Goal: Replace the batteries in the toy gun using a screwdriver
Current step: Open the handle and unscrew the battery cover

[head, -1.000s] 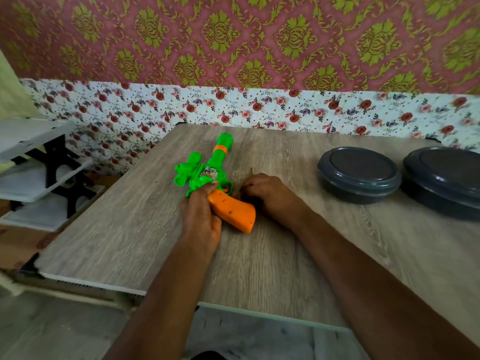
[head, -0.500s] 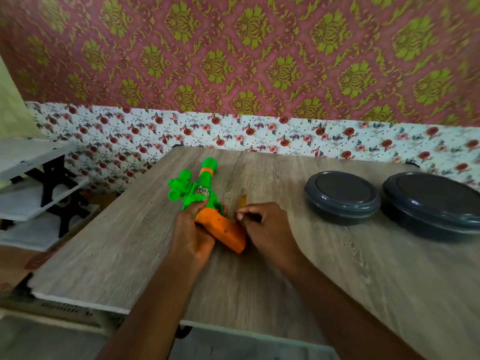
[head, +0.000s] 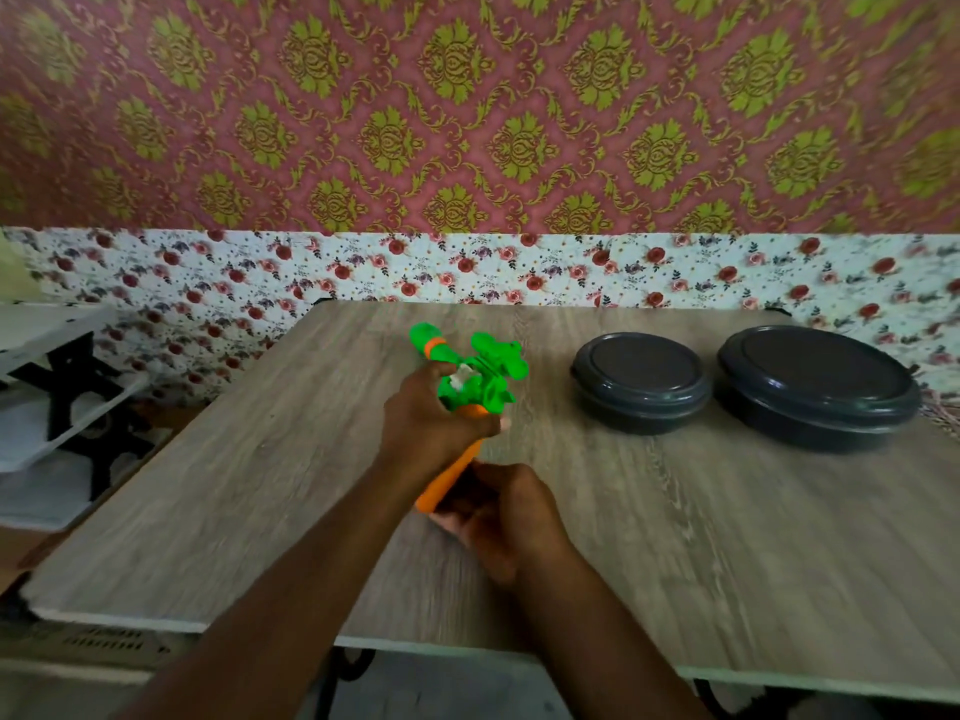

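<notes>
Grip: my left hand (head: 426, 423) wraps the green-and-orange plastic toy gun (head: 483, 387) mid-body, my right hand (head: 504, 511) clasps its orange butt | Position: held over the grey wooden table (head: 675, 537), centre | Risk: gun may slip if I twist it two-handed; no screwdriver in sight.

Green toy gun (head: 475, 379), orange grip (motion-blurred), orange ring near muzzle, barrel pointing away, above table (head: 727, 537)
</notes>
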The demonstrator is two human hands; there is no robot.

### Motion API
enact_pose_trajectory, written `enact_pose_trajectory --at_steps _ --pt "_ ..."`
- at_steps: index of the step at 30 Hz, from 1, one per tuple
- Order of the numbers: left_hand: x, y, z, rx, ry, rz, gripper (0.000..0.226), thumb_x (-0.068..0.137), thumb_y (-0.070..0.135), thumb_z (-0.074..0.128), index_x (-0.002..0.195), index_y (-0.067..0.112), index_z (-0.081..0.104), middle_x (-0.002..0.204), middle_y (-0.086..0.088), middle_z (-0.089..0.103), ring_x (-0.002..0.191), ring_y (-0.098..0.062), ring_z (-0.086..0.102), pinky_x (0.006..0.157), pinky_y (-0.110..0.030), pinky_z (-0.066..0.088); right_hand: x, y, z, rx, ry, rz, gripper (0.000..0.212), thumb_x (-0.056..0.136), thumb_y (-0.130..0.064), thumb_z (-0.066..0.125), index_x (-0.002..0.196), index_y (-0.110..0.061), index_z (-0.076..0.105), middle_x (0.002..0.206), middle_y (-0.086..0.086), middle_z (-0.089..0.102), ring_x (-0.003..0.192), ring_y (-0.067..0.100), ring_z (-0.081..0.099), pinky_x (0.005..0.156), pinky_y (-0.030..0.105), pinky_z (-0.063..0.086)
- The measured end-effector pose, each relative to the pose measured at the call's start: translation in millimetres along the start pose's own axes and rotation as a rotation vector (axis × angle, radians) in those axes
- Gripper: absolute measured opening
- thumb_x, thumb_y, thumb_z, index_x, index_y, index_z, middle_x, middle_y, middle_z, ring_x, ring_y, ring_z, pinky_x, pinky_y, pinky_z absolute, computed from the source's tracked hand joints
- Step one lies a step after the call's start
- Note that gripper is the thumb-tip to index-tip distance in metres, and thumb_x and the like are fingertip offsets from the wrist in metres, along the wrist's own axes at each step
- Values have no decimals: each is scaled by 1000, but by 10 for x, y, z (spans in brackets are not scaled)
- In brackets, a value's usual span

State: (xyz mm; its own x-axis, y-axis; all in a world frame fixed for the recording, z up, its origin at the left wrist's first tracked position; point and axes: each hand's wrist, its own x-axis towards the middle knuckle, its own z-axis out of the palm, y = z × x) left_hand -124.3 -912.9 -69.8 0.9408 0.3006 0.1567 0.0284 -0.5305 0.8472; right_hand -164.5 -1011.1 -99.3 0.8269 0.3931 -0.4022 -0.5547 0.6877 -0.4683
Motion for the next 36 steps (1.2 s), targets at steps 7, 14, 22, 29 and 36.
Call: enact_pose_trajectory --at_steps 7,14,22,29,36 --pt "27 108 50 103 -12 42 90 56 42 99 135 20 63 125 6 64 121 -15 59 95 -24 46 -71 24 9 283 -3 -23 30 100 2 36 119 10 58 116 29 65 99 40 64 70 54 62" --pt "-17 98 2 130 47 109 96 53 50 98 138 21 64 134 -1 64 124 -18 60 95 -25 47 -71 20 126 305 75 -60 31 100 1 37 85 5 63 77 19 70 81 32 63 87 49 52" --pt "26 89 -56 83 31 72 95 51 53 98 135 21 66 131 1 67 117 -13 63 87 -22 44 -109 53 154 367 -22 -24 29 101 1 38 94 8 66 80 21 74 87 34 68 80 49 54" --pt "31 169 -132 -35 52 57 91 57 54 96 137 25 65 128 8 66 115 -11 64 93 -24 47 -59 79 117 186 -20 -133 35 95 15 29 106 14 63 94 25 73 89 34 70 74 41 62" --pt "-82 62 -317 -595 168 -40 58 78 29 88 131 26 64 99 -14 78 87 -30 77 66 -38 62 -175 -90 -16 -223 112 -271 28 95 23 41 105 11 64 98 31 72 83 33 75 84 39 63"
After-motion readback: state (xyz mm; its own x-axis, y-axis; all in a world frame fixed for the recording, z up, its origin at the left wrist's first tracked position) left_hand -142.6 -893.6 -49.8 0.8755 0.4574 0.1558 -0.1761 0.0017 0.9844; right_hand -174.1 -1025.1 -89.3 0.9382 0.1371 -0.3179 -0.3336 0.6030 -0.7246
